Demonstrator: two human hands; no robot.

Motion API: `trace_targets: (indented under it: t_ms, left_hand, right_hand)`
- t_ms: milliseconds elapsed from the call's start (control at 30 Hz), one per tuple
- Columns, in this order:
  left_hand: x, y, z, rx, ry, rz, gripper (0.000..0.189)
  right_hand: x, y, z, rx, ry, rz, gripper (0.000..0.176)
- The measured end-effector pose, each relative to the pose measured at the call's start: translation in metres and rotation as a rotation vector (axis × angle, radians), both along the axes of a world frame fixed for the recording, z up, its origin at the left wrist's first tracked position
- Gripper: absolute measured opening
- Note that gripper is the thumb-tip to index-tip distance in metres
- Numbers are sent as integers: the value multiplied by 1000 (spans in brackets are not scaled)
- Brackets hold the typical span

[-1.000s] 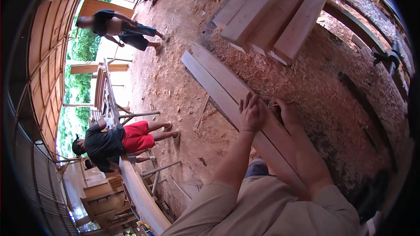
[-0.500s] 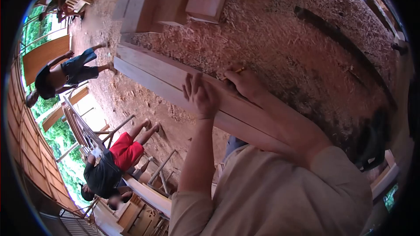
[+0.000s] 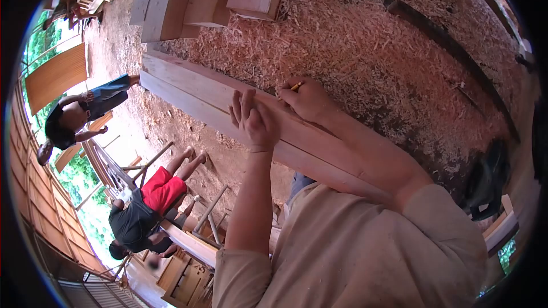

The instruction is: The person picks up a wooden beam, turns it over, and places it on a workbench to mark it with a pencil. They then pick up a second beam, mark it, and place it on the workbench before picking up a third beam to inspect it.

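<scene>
A long pale timber beam (image 3: 319,145) with a lengthwise line along it runs diagonally across the middle of the view. My left hand (image 3: 257,121) is over its upper face, fingers apart and partly bent, holding nothing. At the beam's far edge, my right hand (image 3: 311,102) is closed around a yellow pencil (image 3: 296,86). The right forearm stretches along the beam, close over the wood. Part of the pencil is hidden by the fingers.
Wood shavings (image 3: 342,34) cover the ground. Stacked timbers (image 3: 208,0) lie beyond the beam's far end, and a dark curved strip (image 3: 456,51) lies right. A person in red shorts (image 3: 162,191) and another in blue shorts (image 3: 105,100) are at left, near wooden trestles (image 3: 211,211).
My left hand has shifted slightly and its fingers look more raised. The right hand has turned a little with the pencil. The person in blue shorts has moved, and the whole view has shifted slightly.
</scene>
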State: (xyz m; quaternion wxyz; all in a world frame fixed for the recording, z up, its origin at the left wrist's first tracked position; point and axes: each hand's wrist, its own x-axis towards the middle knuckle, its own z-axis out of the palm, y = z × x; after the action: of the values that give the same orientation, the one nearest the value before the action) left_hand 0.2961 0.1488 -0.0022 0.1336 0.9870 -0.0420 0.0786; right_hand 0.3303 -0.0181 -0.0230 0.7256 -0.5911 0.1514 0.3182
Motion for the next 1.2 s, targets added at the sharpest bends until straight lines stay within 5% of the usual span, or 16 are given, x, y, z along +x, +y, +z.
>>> trace_targets:
  t_ms: [100,200,400,1200]
  left_hand:
    - [0,-3,1,3,0,-8,23]
    - [0,-2,1,6,-15,-12,23]
    - [0,-3,0,4,-15,-2,23]
    - [1,-4,4,-33,-15,-26,35]
  right_hand:
    - [-5,2,-4,-118,-85,25,17]
    - [-10,-2,-17,82,-74,-30,17]
    - [-26,-42,21,-210,-1,119,18]
    - [-137,-131,50,-58,216,-131,16]
